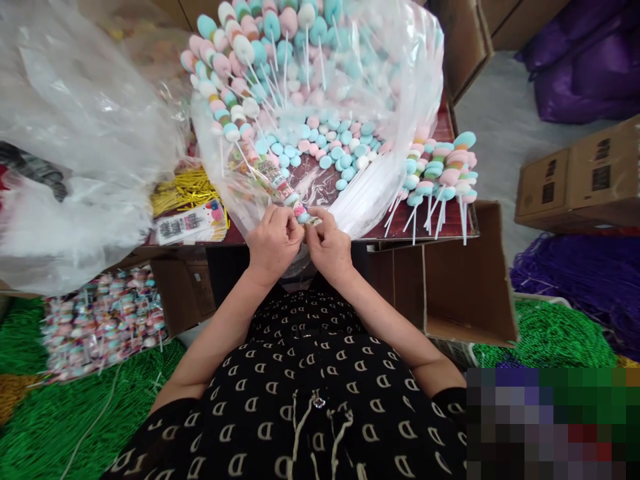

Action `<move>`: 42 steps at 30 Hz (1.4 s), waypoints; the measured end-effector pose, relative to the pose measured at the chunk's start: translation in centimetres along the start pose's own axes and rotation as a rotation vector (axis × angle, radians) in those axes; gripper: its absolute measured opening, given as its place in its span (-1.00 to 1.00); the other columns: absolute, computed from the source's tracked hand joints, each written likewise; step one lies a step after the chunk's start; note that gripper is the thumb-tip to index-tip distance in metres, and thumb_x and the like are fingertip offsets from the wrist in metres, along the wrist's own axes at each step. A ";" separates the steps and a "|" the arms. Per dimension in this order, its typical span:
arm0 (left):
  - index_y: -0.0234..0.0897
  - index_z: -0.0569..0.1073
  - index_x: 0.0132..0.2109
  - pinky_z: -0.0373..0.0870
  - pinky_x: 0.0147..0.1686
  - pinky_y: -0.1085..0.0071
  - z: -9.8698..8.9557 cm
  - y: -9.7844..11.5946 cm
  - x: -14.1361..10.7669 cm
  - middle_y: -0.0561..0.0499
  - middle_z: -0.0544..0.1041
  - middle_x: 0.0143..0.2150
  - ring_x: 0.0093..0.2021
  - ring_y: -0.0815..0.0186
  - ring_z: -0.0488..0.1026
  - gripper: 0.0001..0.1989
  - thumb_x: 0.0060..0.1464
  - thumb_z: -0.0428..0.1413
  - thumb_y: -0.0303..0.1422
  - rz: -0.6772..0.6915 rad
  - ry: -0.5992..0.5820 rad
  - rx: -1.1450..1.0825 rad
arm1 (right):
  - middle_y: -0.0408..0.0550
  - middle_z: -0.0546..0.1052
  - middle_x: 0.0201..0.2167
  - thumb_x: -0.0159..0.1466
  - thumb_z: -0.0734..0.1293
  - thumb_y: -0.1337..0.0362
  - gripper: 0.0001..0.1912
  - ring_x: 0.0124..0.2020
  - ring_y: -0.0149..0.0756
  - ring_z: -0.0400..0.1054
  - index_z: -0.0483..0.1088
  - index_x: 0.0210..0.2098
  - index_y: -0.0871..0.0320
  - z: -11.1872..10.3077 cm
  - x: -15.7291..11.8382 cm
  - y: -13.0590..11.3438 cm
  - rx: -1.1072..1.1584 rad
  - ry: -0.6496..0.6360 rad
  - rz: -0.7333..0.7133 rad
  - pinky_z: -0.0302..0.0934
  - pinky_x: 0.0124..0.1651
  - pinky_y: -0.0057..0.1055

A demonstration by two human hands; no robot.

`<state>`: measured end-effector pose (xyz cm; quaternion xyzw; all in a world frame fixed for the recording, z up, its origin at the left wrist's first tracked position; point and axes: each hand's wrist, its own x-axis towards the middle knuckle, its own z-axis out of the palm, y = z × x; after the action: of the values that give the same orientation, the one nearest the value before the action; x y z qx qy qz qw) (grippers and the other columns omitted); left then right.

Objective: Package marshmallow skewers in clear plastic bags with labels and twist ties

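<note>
Close in front of my body, my left hand (pixel 276 241) and my right hand (pixel 327 245) meet at the table's front edge. Both are closed, fingertips pinching the near end of a candy skewer (pixel 286 193) in a printed clear wrapper. Pink, white and blue pieces show through the wrapper near my fingers. The fingertips partly hide that end, so any tie there cannot be made out. Beyond my hands a big clear plastic bag (pixel 425 80) holds loose pastel candies (pixel 345 150), many candy skewers (pixel 280 40) and a bundle of white sticks (pixel 367 190).
Yellow twist ties (pixel 183 190) and printed wrappers (pixel 193 223) lie left of the bag. More candy skewers (pixel 443 170) rest at the table's right corner. An open cardboard box (pixel 465 280) stands below it. Wrapped skewers (pixel 107 313) fill a box at lower left, beside green bead strands (pixel 115 413).
</note>
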<state>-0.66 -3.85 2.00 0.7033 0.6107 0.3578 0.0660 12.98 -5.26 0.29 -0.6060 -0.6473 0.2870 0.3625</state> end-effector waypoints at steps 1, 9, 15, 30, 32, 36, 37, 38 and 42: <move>-0.19 0.37 -0.33 0.18 -0.34 0.34 0.0 0.0 0.0 0.02 0.43 -0.37 -0.34 0.28 0.37 -0.90 0.18 0.06 -0.45 0.019 0.003 0.012 | -0.17 0.59 -0.48 0.49 0.22 0.22 -0.68 -0.46 -0.30 0.45 0.45 0.15 0.10 0.1 -0.1 0.2 0.008 0.028 -0.015 0.22 -0.31 -0.37; -0.22 0.42 -0.31 0.14 -0.39 0.34 0.2 -0.6 -0.3 0.00 0.48 -0.36 -0.36 0.30 0.38 -0.87 0.22 0.03 -0.47 0.174 0.004 0.128 | -0.19 0.59 -0.48 0.44 0.30 0.25 -0.83 -0.50 -0.34 0.44 0.53 -0.07 0.07 0.6 0.2 0.8 -0.026 0.087 -0.061 0.19 -0.36 -0.40; -0.24 0.46 -0.31 0.13 -0.42 0.35 0.2 -0.6 -0.2 0.02 0.48 -0.40 -0.41 0.34 0.36 -0.86 0.21 0.06 -0.48 0.224 0.041 0.114 | -0.32 0.46 -0.62 0.38 0.35 0.27 -0.92 -0.55 -0.39 0.39 0.48 -0.14 0.05 0.6 1.0 0.3 0.202 0.087 0.063 0.23 -0.35 -0.42; 0.02 0.34 0.34 0.54 -0.26 0.46 1.7 -1.3 -0.1 -0.09 0.58 0.14 -0.07 0.28 0.59 -0.27 0.11 0.40 -0.04 -0.426 -0.209 -1.174 | -0.28 0.48 -0.52 0.47 0.29 0.01 -0.75 -0.58 -0.38 0.35 0.36 0.03 -0.02 0.1 -0.1 -0.6 0.672 -0.098 0.072 0.33 -0.46 -0.36; 0.03 0.33 0.37 0.55 -0.27 0.44 1.5 -1.4 -0.1 -0.08 0.59 0.14 -0.12 0.28 0.60 -0.25 0.11 0.41 -0.07 -0.422 -0.249 -1.203 | -0.29 0.48 -0.53 0.46 0.31 -0.01 -0.73 -0.60 -0.40 0.34 0.35 0.03 -0.03 0.0 -0.1 -0.5 0.726 -0.126 0.102 0.32 -0.48 -0.38; 0.05 0.31 0.43 0.53 -0.36 0.45 1.4 -1.5 -0.1 -0.03 0.63 0.02 -0.28 0.35 0.57 -0.22 0.13 0.40 -0.12 -0.408 -0.274 -1.225 | -0.32 0.49 -0.54 0.45 0.34 -0.03 -0.71 -0.64 -0.43 0.33 0.35 0.02 -0.02 -0.2 0.0 -0.2 0.822 -0.174 0.147 0.26 -0.55 -0.44; 0.04 0.33 0.43 0.53 -0.38 0.46 1.5 -1.5 -0.1 -0.02 0.64 -0.01 -0.31 0.37 0.56 -0.24 0.15 0.38 -0.12 -0.416 -0.256 -1.225 | -0.31 0.51 -0.53 0.45 0.33 -0.01 -0.72 -0.64 -0.43 0.33 0.35 0.02 -0.02 -0.2 0.0 -0.2 0.805 -0.180 0.140 0.27 -0.54 -0.44; 0.03 0.36 0.41 0.53 -0.37 0.47 1.6 -1.5 -0.1 -0.01 0.65 -0.03 -0.31 0.37 0.56 -0.28 0.16 0.37 -0.12 -0.427 -0.232 -1.221 | -0.30 0.52 -0.53 0.46 0.33 0.01 -0.74 -0.63 -0.42 0.34 0.36 0.03 -0.02 -0.2 0.0 -0.1 0.765 -0.181 0.121 0.29 -0.53 -0.43; -0.06 0.47 0.29 0.59 -0.23 0.45 2.0 -1.7 -0.1 0.00 0.67 -0.05 -0.21 0.35 0.62 -0.45 0.21 0.31 -0.11 -0.455 -0.144 -1.183 | -0.15 0.63 -0.37 0.49 0.28 0.14 -0.79 -0.44 -0.32 0.51 0.46 0.04 0.02 -0.5 -0.3 -0.1 0.456 -0.063 -0.056 0.46 -0.31 -0.33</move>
<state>-0.85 -2.78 -0.43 0.4227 0.4381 0.5635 0.5585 13.36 -5.59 0.59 -0.4810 -0.5932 0.4347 0.4773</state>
